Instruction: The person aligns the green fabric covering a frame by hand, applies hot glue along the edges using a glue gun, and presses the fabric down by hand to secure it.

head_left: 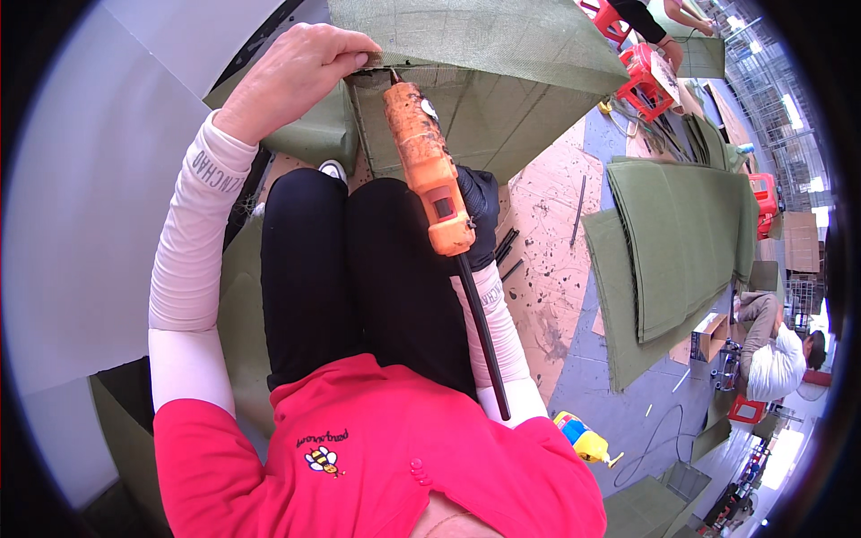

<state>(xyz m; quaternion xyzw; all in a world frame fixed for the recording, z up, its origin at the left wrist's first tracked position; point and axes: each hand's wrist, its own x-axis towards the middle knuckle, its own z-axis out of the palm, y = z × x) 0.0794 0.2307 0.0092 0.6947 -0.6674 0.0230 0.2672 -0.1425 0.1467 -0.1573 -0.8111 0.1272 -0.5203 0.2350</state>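
My left hand (300, 73) pinches the edge of a green mesh panel (484, 36), thumb and forefinger closed on it. The panel forms one side of a box-like green mesh piece (484, 125) standing in front of my knees. In my black-gloved right hand (480, 211) is an orange, stained hot glue gun (420, 143). Its nozzle points up at the panel's seam, right beside my left fingertips, where dark glue shows. From the gun's rear end a long black glue stick (484, 345) runs back along my right forearm. The gun partly hides the right fingers.
Brown cardboard (547, 296) with black spots and several loose black sticks covers the floor at right. Beyond it lies a stack of green sheets (686, 242). A yellow bottle (583, 439) is near my right elbow. Red stools (641, 82) and two other people (773, 369) are farther off.
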